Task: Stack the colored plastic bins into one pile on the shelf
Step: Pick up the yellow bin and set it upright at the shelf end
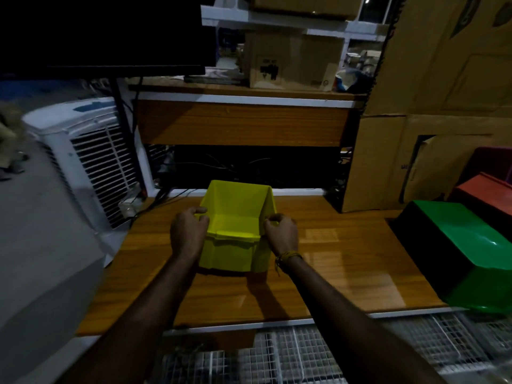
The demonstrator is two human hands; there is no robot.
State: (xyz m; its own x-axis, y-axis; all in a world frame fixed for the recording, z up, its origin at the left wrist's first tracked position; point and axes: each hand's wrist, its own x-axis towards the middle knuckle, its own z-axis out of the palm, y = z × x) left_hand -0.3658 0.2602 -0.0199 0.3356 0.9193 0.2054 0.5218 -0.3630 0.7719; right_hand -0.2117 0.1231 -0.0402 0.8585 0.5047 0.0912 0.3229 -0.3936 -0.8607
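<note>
wood-grain shelf [346,253] carries everything, glossy and slick-looking, so a bin set down carelessly might skid. green bin [471,253] lies at the right edge, partly overhanging the front lip; a nudge could tip it onto the wire racks [304,356] below. red bin [482,189] sits behind it, near the cardboard. yellow bin [238,225] stands mid-shelf, open side up. left hand [188,231] curls over its left rim, right hand [281,231] pinches the right rim; both grips are only at the thin edges, so lifting it toward the others could let it swing or slip. dim light makes nesting harder to judge.
</note>
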